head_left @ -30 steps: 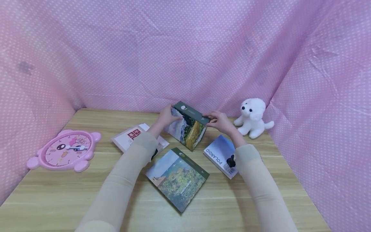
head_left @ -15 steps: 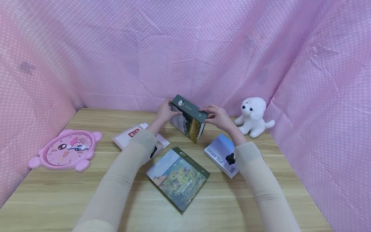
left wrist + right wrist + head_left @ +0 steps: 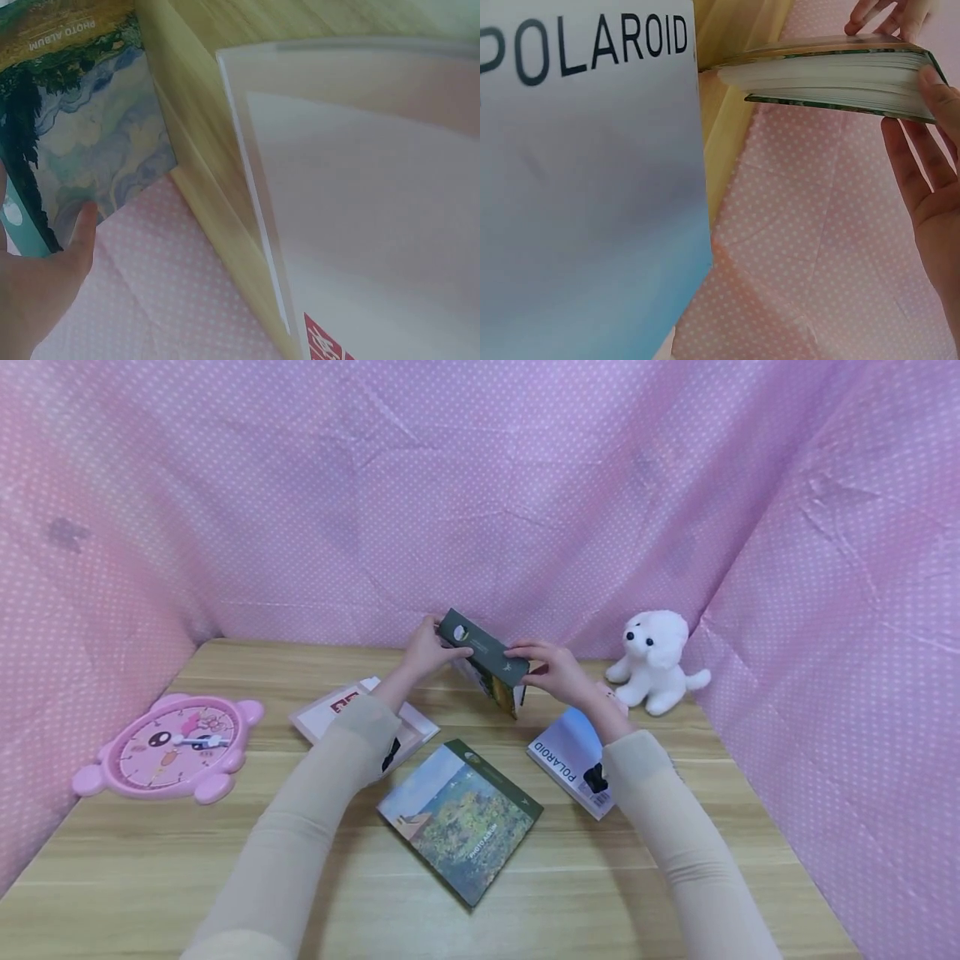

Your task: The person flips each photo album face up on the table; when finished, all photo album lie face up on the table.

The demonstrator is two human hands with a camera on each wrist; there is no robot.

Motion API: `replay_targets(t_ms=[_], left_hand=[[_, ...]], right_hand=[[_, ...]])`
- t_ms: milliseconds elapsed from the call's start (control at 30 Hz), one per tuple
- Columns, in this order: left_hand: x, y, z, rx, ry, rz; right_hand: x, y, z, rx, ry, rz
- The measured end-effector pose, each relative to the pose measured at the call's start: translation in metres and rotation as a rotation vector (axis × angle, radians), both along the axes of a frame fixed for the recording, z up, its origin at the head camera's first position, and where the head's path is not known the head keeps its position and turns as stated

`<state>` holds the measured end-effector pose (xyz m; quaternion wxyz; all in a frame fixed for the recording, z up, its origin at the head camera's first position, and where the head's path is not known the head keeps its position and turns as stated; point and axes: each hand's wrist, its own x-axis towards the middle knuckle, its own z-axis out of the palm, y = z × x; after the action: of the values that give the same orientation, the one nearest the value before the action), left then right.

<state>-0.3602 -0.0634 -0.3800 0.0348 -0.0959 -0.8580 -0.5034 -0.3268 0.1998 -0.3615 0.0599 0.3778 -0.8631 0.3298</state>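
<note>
A photo album (image 3: 483, 647) with a dark green spine and painted cover is held near the back of the table, spine upward. My left hand (image 3: 429, 653) grips its left end, the thumb lying along the spine side. At the other end my right hand (image 3: 558, 670) pinches the spine between thumb and fingers. In the left wrist view the painted cover (image 3: 105, 142) reads PHOTO ALBUM; the right wrist view shows the page edges (image 3: 832, 79) slightly fanned. A second photo album (image 3: 461, 822) lies flat in front, cover up.
A pink clock (image 3: 176, 747) lies at the left. Beside my left forearm is a white item with red print (image 3: 322, 714), partly covered. A POLAROID box or book (image 3: 566, 756) lies near my right forearm. A white plush dog (image 3: 652, 660) sits at the back right, before pink cloth (image 3: 480, 510).
The held album has tipped upright, so its spine now faces up and its cover shows less. Both hands have shifted slightly left with it. The other things have not moved.
</note>
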Motion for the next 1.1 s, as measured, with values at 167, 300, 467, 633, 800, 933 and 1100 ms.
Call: replay_targets(t_ms=[167,300,467,633,800,933,1100], left_hand=[[0.001,-0.004,0.001,0.035,-0.009,-0.035],[0.002,-0.007,0.002,0.040,0.010,-0.050],[0.005,-0.012,0.001,0.017,0.020,-0.048],[0.008,-0.020,0.002,-0.012,0.006,-0.044],[0.012,-0.026,0.005,-0.063,-0.025,-0.027],[0.015,-0.030,0.005,-0.100,-0.035,-0.031],[0.019,-0.033,0.003,-0.125,-0.061,-0.018]], right_hand=[[0.002,-0.002,-0.003,-0.003,0.039,0.022],[0.004,-0.004,-0.004,-0.022,-0.017,0.019],[0.009,-0.007,-0.005,-0.009,-0.088,0.012],[0.013,-0.012,-0.005,0.028,-0.081,0.025],[0.016,-0.016,-0.006,0.044,-0.110,0.045],[0.018,-0.017,-0.010,0.041,-0.092,0.069],[0.024,-0.021,-0.016,0.048,-0.062,0.091]])
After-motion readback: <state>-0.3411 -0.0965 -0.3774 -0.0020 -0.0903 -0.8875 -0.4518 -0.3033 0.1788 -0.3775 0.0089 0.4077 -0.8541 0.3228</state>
